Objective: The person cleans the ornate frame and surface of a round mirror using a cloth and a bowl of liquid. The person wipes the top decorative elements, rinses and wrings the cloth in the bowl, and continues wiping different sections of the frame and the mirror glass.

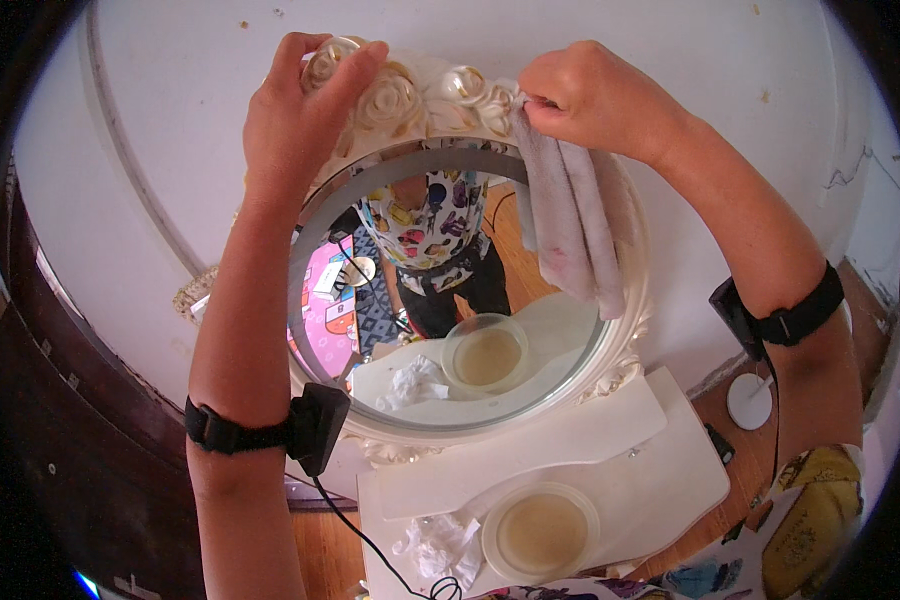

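So there's a big round mirror in a cream rose-carved frame (440, 300); the soft pale-grey cloth (573, 215) hangs over its right side, long axis running nearward from the right hand (592, 100), the closer one, fingers bunched tight on it. The left hand (295, 115) clasps the frame's far-left roses (both hands' fingertips are mostly hidden).

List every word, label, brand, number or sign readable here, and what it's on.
No text can be read.
Patterned sleeve: letter-like marks, too small and blurred to read.
Pink mat reflected in the mirror: marks too small to make out.
Mirror frame, grey cloth, bowl: no lettering visible.
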`<move>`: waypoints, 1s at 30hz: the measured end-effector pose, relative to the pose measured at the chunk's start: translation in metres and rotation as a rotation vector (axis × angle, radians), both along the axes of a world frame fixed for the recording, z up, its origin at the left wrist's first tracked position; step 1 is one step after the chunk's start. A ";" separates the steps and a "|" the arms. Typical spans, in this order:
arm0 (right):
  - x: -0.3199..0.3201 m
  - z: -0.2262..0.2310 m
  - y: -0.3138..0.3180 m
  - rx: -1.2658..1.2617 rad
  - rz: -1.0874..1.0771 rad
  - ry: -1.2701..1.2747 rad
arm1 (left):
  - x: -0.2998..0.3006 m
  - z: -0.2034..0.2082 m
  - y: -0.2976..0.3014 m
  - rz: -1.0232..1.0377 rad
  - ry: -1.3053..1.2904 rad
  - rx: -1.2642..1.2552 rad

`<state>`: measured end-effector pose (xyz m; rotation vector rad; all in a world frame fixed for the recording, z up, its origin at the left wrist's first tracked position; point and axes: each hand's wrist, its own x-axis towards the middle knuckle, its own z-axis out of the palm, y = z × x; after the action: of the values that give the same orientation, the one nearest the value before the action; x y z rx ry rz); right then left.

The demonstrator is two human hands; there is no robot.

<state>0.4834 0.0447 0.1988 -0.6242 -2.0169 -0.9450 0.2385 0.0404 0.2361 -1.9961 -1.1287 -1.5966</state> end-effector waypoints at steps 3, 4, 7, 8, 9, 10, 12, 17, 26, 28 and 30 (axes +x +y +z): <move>0.001 0.003 0.002 0.059 0.065 -0.077 | -0.003 0.003 0.000 -0.045 -0.011 -0.015; 0.000 0.001 0.004 0.077 0.092 -0.057 | -0.004 0.003 0.000 -0.073 -0.015 -0.022; 0.001 -0.002 0.000 0.080 0.069 -0.038 | -0.002 0.002 -0.004 -0.069 -0.011 -0.025; 0.002 -0.003 -0.002 0.061 0.016 -0.039 | -0.002 0.003 -0.003 -0.066 -0.010 -0.023; 0.003 -0.003 -0.002 0.061 0.017 -0.038 | -0.001 0.002 -0.001 -0.041 -0.010 -0.018; 0.004 -0.003 -0.002 0.065 -0.016 -0.090 | -0.001 0.002 0.001 -0.017 -0.009 -0.015; 0.005 -0.003 -0.002 0.067 -0.052 -0.144 | -0.001 0.000 0.000 -0.008 -0.004 -0.015; 0.008 -0.004 -0.004 0.194 -0.115 -0.219 | 0.000 0.003 -0.001 0.007 0.001 -0.016; 0.042 -0.043 0.016 -0.305 -0.096 0.474 | 0.005 0.001 -0.001 0.013 0.015 -0.006; 0.037 -0.060 0.020 -0.376 0.108 0.695 | 0.003 -0.001 -0.002 0.059 0.010 -0.019; 0.027 -0.069 0.023 -0.443 0.316 0.904 | 0.003 -0.004 -0.004 0.062 0.004 -0.015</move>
<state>0.5105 0.0680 0.1302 -0.7577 -1.4107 0.0284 0.2414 0.0360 0.2322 -1.9526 -1.1929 -1.5570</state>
